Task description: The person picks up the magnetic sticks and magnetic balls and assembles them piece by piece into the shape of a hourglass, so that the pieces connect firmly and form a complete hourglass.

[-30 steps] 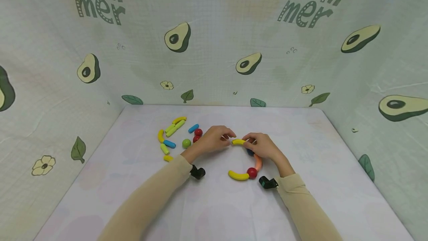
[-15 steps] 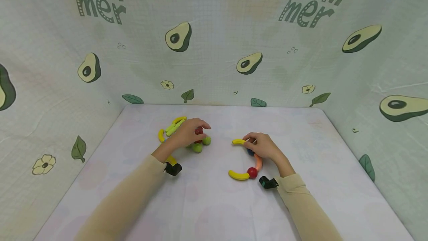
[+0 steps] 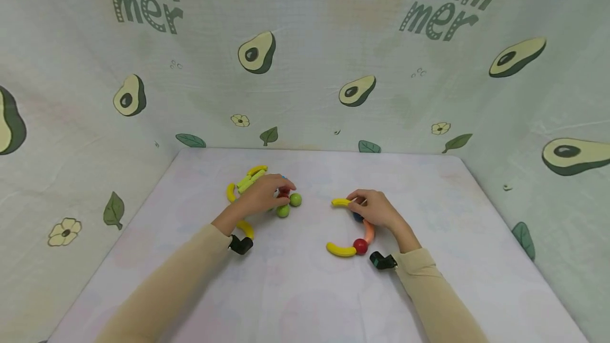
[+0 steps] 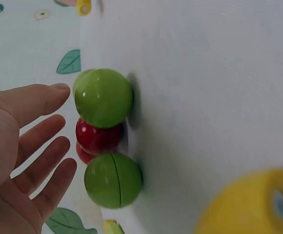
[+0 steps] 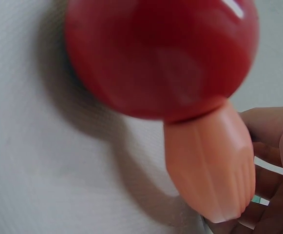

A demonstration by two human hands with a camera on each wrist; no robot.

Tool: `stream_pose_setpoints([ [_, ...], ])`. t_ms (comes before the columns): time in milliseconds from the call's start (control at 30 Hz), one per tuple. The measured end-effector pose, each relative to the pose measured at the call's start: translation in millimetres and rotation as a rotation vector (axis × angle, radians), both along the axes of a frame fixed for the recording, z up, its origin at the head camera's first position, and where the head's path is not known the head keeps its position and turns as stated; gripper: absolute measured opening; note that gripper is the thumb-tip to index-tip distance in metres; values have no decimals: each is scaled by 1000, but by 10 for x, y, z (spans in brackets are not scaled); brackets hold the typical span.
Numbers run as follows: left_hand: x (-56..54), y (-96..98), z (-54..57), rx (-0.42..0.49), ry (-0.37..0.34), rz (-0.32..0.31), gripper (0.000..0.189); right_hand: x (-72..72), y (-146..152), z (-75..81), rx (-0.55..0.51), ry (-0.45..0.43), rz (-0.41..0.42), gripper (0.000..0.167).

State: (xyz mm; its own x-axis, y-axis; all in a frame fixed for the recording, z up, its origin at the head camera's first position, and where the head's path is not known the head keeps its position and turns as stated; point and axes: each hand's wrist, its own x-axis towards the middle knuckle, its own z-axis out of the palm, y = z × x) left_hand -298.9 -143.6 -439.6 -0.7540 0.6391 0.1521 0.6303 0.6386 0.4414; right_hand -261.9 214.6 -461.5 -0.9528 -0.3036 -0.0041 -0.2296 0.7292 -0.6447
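Observation:
My left hand [image 3: 259, 196] is over a cluster of red and green balls. In the left wrist view its fingers are loosely extended beside an upper green ball [image 4: 103, 97], red balls [image 4: 97, 136] and a lower green ball [image 4: 113, 180]. Whether any finger touches them is unclear. My right hand [image 3: 374, 206] pinches the right end of a yellow banana-shaped bead [image 3: 340, 202]. Below it sit a partly hidden dark blue piece [image 3: 358, 217], an orange curved piece [image 3: 369, 232] and a red ball [image 3: 360, 246], forming an arc with another yellow banana-shaped bead [image 3: 341, 250].
Light green pieces [image 3: 250, 181] and yellow curved pieces [image 3: 258, 169] lie behind my left hand. Near my left wrist is a yellow bead [image 3: 245, 228]. The pale table [image 3: 305, 285] meets a printed cloth backdrop [image 3: 305, 120].
My left hand has moved left from beside the yellow bead to the ball cluster, then lowered slightly over it. My right hand has stayed on the yellow bead.

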Motion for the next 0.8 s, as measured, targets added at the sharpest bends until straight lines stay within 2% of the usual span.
stream_pose_setpoints([
  [367, -86, 232, -8, -105, -14, -13, 28, -13, 1, -5, 1, -3, -4, 24],
  [633, -87, 264, -30, -106, -45, 5, 24, 3, -7, 16, 6, -10, -12, 25],
  [800, -63, 306, -15, -84, -38, 4, 28, -1, -10, 10, 6, -8, -8, 25],
])
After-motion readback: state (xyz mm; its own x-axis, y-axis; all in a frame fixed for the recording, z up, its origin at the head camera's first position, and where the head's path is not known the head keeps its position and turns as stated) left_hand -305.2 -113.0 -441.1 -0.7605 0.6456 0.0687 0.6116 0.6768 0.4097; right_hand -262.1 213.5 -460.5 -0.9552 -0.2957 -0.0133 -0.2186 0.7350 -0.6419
